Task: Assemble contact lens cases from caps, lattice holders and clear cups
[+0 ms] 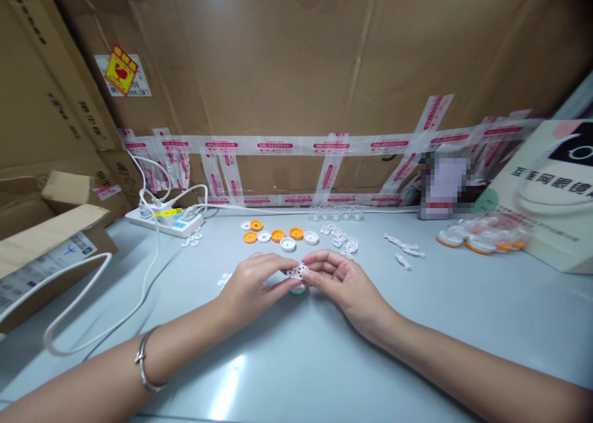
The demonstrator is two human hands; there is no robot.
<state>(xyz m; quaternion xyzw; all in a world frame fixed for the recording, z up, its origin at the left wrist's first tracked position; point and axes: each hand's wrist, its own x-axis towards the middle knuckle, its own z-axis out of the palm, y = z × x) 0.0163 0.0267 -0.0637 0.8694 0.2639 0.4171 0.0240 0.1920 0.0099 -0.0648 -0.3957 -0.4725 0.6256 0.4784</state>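
Between my two hands is a small white plastic piece with cut-out openings (pixel 301 271), pinched from both sides. My left hand (pixel 254 282) grips its left part between thumb and fingers. The fingertips of my right hand (pixel 348 287) close on its right side. Just below it, partly hidden by the fingers, a round piece with a green edge (pixel 297 290) shows near the table. Beyond my hands lie orange round caps (pixel 278 236) and white round caps (pixel 288 244). More white cut-out pieces (pixel 340 239) lie behind my right hand.
Small white discs (pixel 224 280) lie left of my left hand. White twisted strips (pixel 404 247) and a pile of orange-and-clear round items (pixel 482 234) sit to the right. A power strip (pixel 165 218) with white cables, an open carton (pixel 50 244) and a printed box (pixel 546 194) flank the table.
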